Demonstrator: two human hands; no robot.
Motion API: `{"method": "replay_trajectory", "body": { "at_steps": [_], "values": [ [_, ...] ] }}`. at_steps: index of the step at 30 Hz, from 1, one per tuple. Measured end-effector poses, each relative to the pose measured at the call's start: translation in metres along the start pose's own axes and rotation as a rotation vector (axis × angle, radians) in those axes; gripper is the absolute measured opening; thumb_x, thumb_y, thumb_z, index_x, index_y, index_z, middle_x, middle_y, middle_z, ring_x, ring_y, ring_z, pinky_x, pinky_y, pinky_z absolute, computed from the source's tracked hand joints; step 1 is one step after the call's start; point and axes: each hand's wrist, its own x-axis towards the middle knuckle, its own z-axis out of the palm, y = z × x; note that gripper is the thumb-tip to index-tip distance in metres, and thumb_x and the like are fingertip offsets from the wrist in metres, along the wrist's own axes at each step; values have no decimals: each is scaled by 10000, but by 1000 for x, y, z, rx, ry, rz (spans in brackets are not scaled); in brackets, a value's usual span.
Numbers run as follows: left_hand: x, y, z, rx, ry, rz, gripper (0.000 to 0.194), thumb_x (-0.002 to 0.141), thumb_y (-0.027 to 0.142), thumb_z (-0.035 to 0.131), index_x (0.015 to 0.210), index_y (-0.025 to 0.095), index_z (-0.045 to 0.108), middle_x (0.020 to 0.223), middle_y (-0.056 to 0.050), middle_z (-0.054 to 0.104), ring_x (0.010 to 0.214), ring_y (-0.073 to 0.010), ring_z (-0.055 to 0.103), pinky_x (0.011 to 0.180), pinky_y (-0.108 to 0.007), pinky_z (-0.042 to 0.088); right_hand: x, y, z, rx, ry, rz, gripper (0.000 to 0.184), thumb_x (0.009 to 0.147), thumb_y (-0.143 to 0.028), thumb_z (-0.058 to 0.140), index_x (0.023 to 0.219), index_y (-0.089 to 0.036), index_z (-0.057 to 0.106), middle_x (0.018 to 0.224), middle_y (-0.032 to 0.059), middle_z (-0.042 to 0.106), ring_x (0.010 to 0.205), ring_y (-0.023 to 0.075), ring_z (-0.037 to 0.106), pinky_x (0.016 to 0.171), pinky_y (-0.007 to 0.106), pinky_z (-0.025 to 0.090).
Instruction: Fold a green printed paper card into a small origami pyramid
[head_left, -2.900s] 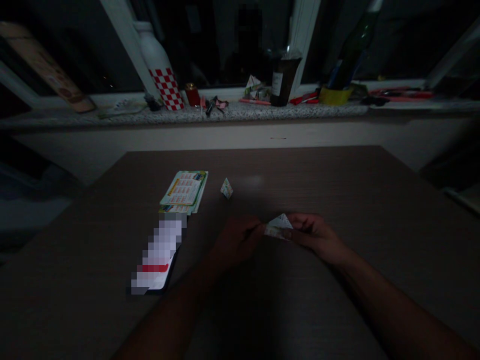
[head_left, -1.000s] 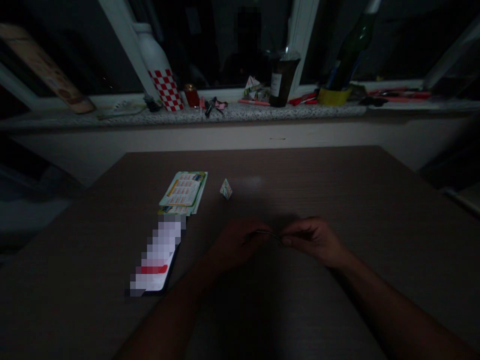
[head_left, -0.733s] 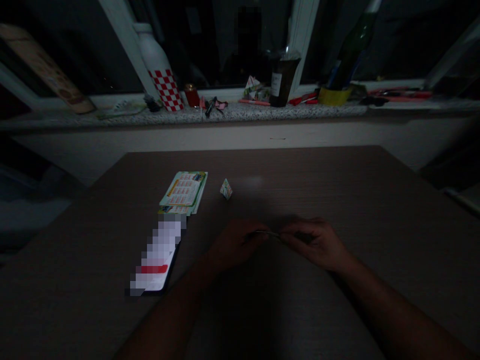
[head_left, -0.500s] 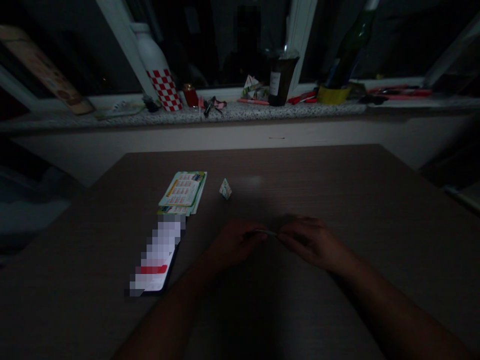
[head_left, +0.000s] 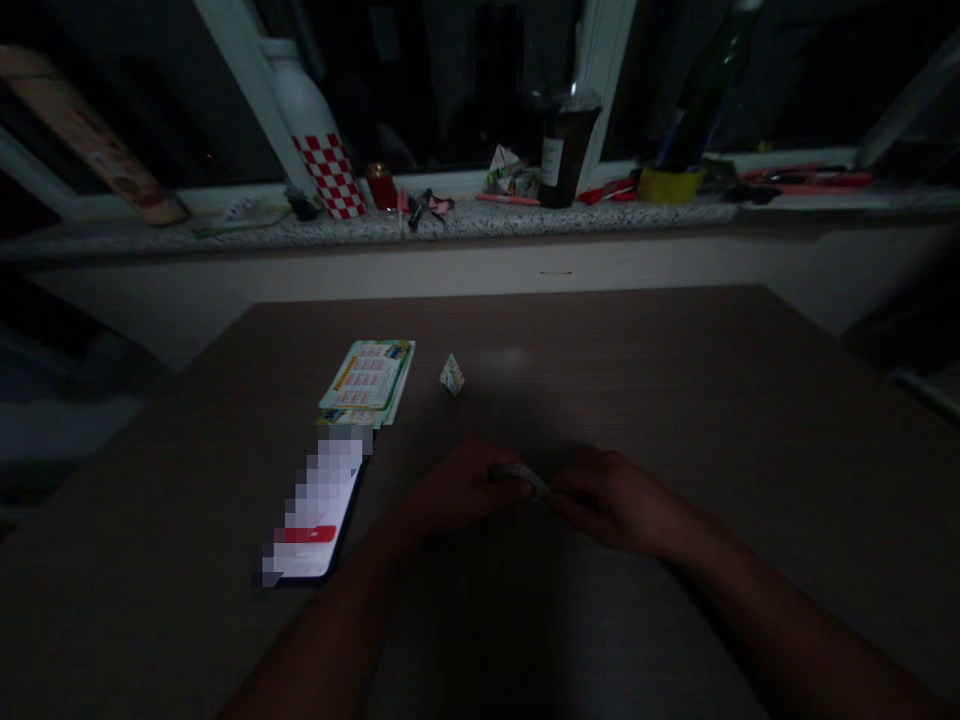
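Note:
Between my two hands is a small folded piece of paper (head_left: 534, 478), dim and partly hidden by the fingers. My left hand (head_left: 465, 485) is closed, pinching its left end. On the other end, the thumb and fingers of my right hand (head_left: 604, 498) are closed too. Beyond the hands, a small folded paper piece (head_left: 451, 376) with a printed pattern stands on the table. Left of it lies a stack of printed calendar cards (head_left: 367, 376). A phone (head_left: 322, 510) with a lit screen lies just in front of the cards.
The brown table (head_left: 637, 350) reaches to the wall under a window. Along the stone sill (head_left: 480, 222) stand a checkered bottle (head_left: 328, 150), a red jar (head_left: 381, 187), a dark cup (head_left: 564, 155), a yellow tape roll (head_left: 670, 185) and a green bottle (head_left: 709, 90).
The paper in my hands has turned from a thin edge to show more of its face. My right hand has shifted slightly down and left.

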Motion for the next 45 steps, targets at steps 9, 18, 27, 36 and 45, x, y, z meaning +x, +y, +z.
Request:
{"method": "replay_trajectory", "body": {
  "at_steps": [9,18,27,36,45],
  "values": [
    [0,3,0,-43,-32,-41,263,823,363,564,758,125,656,621,20,580,558,-83,466,515,-178,334,0,5,6,337,-11,143,241,862,-262,527,653,-151,572,540,-43,475,484,68,390,453,196,268],
    [1,2,1,-99,-90,-58,213,787,342,617,782,133,655,652,26,594,566,-79,472,520,-172,338,-2,11,8,625,-60,255,214,813,-270,586,635,-150,576,543,-35,515,473,65,404,435,183,294],
    [-1,6,-1,-112,-2,-77,210,798,346,608,794,141,657,676,19,609,605,-93,513,547,-182,363,-2,10,0,674,243,196,181,852,-312,586,779,-159,649,623,15,641,555,112,578,518,218,443],
    [2,1,2,-93,221,-43,248,811,383,595,780,143,652,680,13,617,637,-109,527,587,-202,392,1,8,1,308,535,-54,36,789,-216,685,779,-184,672,722,32,704,635,142,655,596,244,508],
    [1,10,11,-42,355,-31,282,833,420,565,882,167,678,760,-7,674,716,-148,585,619,-225,419,8,2,15,772,671,303,221,766,-385,692,790,-187,597,633,12,655,538,128,612,487,230,485]
  ]
}}
